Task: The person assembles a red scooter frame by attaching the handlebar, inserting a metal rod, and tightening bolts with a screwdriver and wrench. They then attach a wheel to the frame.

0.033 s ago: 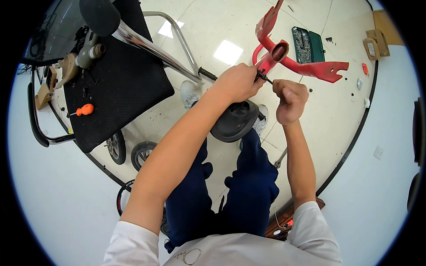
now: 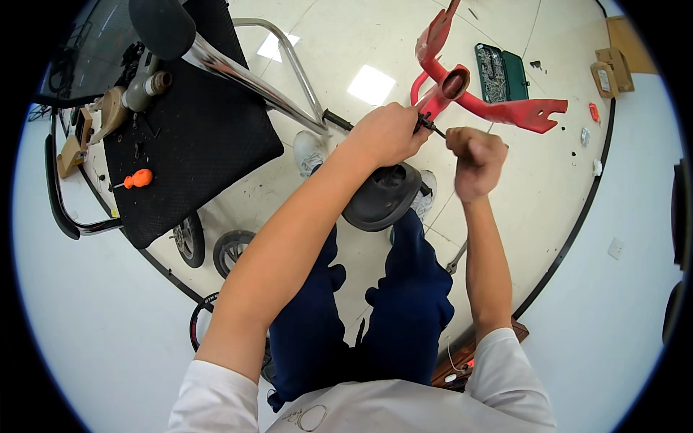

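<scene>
A red bicycle frame (image 2: 437, 97) stands ahead of me, its open tube end facing up and its forked arms spreading outward. Fingers wrapped round the frame's tube, my left hand (image 2: 390, 135) is closed beside a small black clamp (image 2: 424, 123). A thin dark rod-like tool (image 2: 436, 130) runs from that clamp to my right hand (image 2: 478, 160), which is curled into a fist on its end and slightly blurred. The exact kind of tool cannot be made out. Below my left hand is a black bicycle saddle (image 2: 382, 198), between my legs.
A black chair (image 2: 195, 144) at left bears an orange-handled screwdriver (image 2: 138, 178), a heat gun-like tool (image 2: 144, 88) and small parts. A green case of metal bits (image 2: 505, 72) lies open on the tiled floor. Small wheels (image 2: 189, 239) stand below the chair.
My right fist has shifted slightly to the right, drawing a little away from the clamp. My left hand and the red frame stay in place.
</scene>
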